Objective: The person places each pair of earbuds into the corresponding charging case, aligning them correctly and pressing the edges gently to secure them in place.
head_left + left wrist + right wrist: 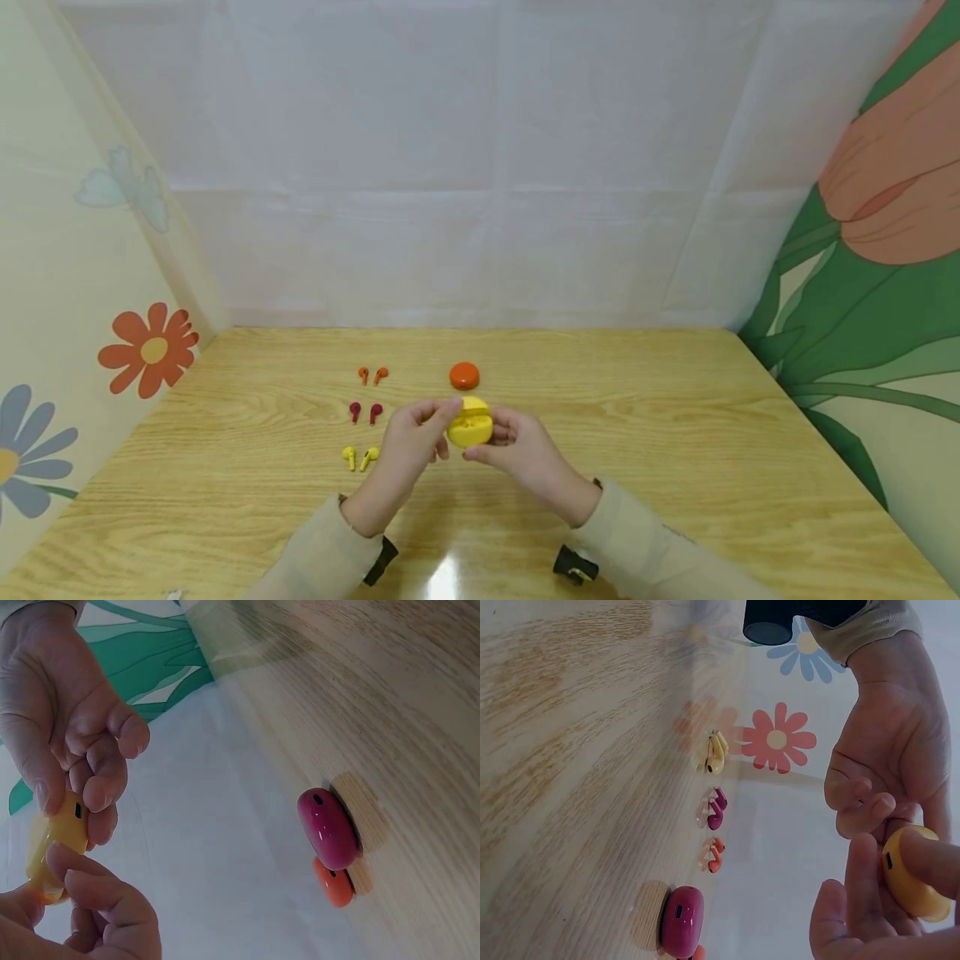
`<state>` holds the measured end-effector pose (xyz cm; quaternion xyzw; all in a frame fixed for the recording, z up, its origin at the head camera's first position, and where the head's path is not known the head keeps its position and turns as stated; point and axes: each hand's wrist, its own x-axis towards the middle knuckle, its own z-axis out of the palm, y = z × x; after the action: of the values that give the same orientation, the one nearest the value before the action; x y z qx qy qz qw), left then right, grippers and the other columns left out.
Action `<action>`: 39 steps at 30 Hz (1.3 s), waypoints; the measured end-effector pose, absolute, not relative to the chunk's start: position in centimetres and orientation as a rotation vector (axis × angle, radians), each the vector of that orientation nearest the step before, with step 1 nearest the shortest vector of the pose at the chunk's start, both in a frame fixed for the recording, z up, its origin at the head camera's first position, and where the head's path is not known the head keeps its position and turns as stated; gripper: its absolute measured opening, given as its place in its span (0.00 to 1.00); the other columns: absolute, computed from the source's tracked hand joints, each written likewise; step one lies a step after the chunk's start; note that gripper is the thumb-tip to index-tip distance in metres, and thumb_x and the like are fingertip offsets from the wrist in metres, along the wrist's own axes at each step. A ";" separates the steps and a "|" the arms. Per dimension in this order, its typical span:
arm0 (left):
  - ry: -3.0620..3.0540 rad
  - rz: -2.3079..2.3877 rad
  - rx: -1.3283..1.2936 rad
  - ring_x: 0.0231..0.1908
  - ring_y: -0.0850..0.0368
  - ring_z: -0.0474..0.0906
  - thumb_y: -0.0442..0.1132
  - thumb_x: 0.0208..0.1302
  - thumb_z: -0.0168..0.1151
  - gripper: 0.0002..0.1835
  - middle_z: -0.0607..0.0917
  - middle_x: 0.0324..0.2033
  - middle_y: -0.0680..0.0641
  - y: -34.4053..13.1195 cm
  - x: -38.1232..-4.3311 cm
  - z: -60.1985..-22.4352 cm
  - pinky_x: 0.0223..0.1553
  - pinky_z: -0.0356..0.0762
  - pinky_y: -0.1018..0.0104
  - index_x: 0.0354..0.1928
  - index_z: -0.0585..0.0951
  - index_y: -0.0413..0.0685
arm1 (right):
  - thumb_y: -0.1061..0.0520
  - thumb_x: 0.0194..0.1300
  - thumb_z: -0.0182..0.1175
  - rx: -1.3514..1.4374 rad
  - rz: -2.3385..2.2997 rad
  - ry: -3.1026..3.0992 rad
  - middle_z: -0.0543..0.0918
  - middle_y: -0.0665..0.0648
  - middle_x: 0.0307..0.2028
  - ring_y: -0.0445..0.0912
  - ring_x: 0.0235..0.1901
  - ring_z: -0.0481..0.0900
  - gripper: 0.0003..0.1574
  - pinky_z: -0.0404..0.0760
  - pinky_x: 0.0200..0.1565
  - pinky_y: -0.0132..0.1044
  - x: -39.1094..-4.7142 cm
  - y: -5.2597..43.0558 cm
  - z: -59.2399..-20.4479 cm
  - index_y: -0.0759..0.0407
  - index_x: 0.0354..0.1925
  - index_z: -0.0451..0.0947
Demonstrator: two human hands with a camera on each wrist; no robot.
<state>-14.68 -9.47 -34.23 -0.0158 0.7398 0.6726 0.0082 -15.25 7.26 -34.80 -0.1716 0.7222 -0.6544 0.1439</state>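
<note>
Both hands hold a yellow earbud charging case [470, 432] above the table, its lid raised and its inside facing the head camera. My left hand [408, 437] pinches the case at its left side, with the thumb near the lid. From the right, my right hand [525, 450] grips the base between thumb and fingers. A small dark port shows on the yellow case [915, 877] in the right wrist view. To the left of my left hand lies a pair of yellow earbuds [350, 457].
Behind the yellow pair lie two magenta earbuds [355, 412], then two orange earbuds [363, 375]. A closed orange case [464, 376] stands beyond the hands. A closed magenta case [328, 829] shows in the wrist views, hidden in the head view. White cloth [480, 167] hangs behind the table.
</note>
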 end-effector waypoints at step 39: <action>2.426 1.987 -0.162 0.17 0.57 0.73 0.43 0.71 0.57 0.15 0.81 0.24 0.49 -13.7 -13.1 -34.3 0.20 0.69 0.70 0.43 0.82 0.35 | 0.68 0.59 0.67 -0.455 -1.895 2.163 0.81 0.70 0.49 0.55 0.47 0.82 0.29 0.81 0.47 0.41 -15.0 7.5 -34.9 0.77 0.56 0.71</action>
<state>-13.08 -13.73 -34.31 -0.0515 0.7726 0.6327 0.0010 -14.99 7.46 -34.87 -0.1552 0.7380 -0.6466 0.1148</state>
